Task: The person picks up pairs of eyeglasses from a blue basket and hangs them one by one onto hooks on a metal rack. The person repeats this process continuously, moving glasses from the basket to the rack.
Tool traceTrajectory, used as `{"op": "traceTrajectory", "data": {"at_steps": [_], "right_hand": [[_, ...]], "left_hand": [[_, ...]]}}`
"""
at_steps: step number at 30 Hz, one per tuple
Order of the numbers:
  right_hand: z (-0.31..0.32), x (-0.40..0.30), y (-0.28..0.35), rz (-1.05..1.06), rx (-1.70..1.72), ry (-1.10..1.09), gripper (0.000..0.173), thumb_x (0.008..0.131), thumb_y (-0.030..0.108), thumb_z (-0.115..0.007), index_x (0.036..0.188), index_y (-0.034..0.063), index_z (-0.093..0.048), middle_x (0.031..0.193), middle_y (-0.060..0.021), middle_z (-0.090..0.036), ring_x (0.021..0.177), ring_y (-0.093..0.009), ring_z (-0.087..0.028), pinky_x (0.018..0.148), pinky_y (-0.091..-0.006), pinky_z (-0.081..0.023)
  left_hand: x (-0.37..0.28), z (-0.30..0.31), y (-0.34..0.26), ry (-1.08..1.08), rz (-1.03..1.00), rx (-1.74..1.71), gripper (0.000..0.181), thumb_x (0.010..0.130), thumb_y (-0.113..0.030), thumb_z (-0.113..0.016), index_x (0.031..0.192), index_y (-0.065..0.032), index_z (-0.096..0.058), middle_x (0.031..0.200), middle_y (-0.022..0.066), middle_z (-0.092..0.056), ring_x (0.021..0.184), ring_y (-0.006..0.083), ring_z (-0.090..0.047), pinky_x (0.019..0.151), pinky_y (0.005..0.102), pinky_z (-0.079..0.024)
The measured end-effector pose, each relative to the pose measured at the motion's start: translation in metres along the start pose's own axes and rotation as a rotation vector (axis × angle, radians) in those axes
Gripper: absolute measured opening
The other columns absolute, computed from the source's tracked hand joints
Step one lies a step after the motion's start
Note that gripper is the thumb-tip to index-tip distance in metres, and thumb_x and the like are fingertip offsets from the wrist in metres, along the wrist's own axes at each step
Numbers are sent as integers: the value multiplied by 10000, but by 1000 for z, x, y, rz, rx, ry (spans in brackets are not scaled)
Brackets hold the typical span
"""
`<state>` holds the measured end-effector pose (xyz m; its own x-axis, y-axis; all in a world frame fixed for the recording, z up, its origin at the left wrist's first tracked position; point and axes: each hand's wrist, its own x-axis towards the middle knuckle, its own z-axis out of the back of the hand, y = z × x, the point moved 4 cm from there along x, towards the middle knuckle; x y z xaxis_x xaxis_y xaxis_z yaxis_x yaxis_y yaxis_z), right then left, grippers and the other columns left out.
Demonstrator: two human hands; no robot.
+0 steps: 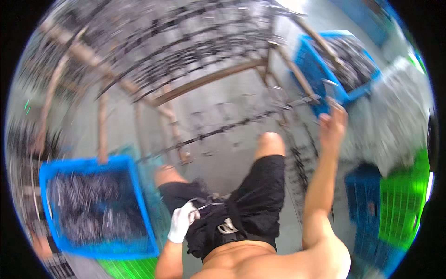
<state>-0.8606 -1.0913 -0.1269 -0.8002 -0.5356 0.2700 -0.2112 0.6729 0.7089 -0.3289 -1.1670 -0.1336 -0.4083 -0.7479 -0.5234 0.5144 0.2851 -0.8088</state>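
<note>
My left hand (pixel 183 221) wears a white glove and is near my lap, over black shorts. Its fingers are closed on a thin metal wire (pixel 209 206), with something dark beside the wire's far end that is too blurred to name. My bare right hand (pixel 334 123) reaches far out to the right, beside a blue plastic crate (pixel 322 75) filled with dark grey pieces. A small pale, flat shape (pixel 330 87) appears just past its fingertips; blur hides whether the hand grips it.
Another blue crate (pixel 146 223) of dark purplish pieces stands at left. Ahead is a wooden frame (pixel 209 82) with several rows of dark rods (pixel 195 45). One dark rod (pixel 223 129) crosses before my knees. Clear plastic sheeting (pixel 393 115) and a green crate (pixel 400 209) lie right.
</note>
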Motion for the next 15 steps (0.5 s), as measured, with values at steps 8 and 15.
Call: {"op": "traceTrajectory", "data": {"at_steps": [8,15], "right_hand": [[-20,2,-53,-401,-275,-174,190,879,218,-618,1025,112,-558,861,18,-571,401,-78,-454,350,-207,-298],[-59,-5,-43,-410,-527,-321,211,839,224,-645,979,83,-575,756,10,-548,388,-49,-393,333,-207,-270]], "left_hand": [[-14,-28,-7,109,257,-293,274,688,-49,-417,918,50,-528,878,179,-618,429,132,-470,373,244,-363],[-20,-23,-7,148,260,-277,259,738,-5,-449,988,35,-504,959,141,-589,608,151,-585,518,239,-478]]}}
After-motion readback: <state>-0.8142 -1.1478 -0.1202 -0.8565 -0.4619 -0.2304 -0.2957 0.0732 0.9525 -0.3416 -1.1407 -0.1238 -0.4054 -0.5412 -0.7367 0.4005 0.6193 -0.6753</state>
